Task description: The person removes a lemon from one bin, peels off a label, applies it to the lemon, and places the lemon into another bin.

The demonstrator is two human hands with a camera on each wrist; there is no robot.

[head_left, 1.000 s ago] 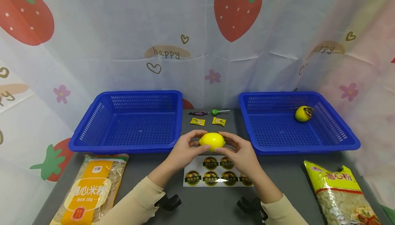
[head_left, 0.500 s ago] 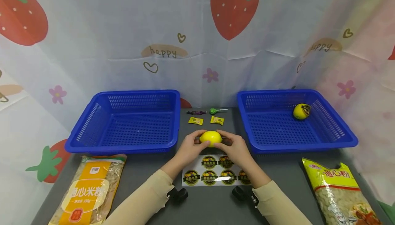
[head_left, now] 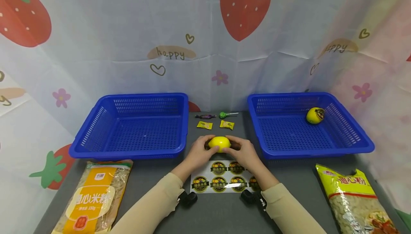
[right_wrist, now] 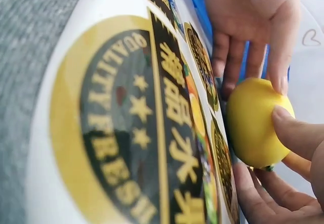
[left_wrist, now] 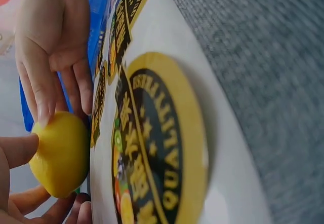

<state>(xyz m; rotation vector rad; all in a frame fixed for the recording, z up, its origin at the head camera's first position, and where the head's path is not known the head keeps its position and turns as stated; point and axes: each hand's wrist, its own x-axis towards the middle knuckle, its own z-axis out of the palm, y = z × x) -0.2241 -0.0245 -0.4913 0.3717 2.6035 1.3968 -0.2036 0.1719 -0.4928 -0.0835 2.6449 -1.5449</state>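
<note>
Both hands cupped a yellow lemon [head_left: 219,143] just above the near edge of the sticker sheet [head_left: 221,182]: the left hand [head_left: 198,152] and the right hand [head_left: 243,152] each curled their fingers round an end of it. The round stickers read "QUALITY FRESH". A second lemon [head_left: 315,115] lay in the right blue basket [head_left: 353,147]. Behind, the backdrop [head_left: 171,53] read "happy".

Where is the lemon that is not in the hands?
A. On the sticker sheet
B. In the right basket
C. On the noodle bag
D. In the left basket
B: the loose lemon lies near the far right corner of the right basket; both hands hold the other lemon.
</note>
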